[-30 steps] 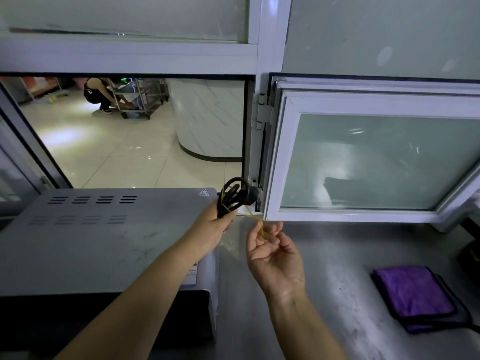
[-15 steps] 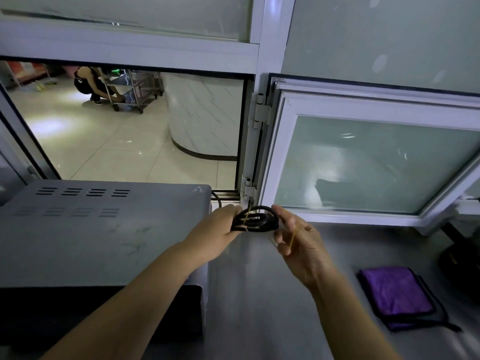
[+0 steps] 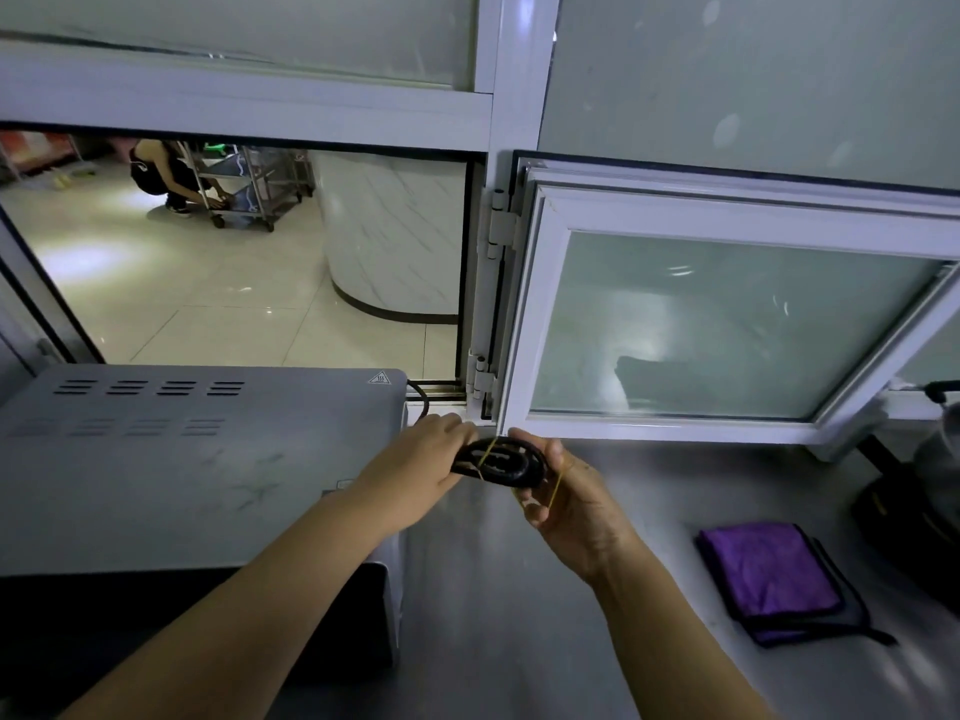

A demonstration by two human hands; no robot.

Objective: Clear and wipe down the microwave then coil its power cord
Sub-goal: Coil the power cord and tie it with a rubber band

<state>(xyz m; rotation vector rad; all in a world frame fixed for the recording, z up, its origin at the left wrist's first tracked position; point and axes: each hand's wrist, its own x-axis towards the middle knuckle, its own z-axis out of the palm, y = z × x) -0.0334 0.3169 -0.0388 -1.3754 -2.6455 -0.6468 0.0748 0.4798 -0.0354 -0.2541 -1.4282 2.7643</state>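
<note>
Steel counter [image 3: 519,641] runs along a white-framed window wall; an opened window sash [image 3: 727,324] juts over its back edge. Microwave [image 3: 182,470] fills the counter's left end, bare counter to its right. Left hand [image 3: 415,470] grips the left end of the coiled black power cord [image 3: 501,459]; right hand [image 3: 566,496] pinches its right end and stretches a yellow rubber band [image 3: 556,485] that crosses the coil. Purple cloth [image 3: 769,574] lies folded near the right edge.
</note>
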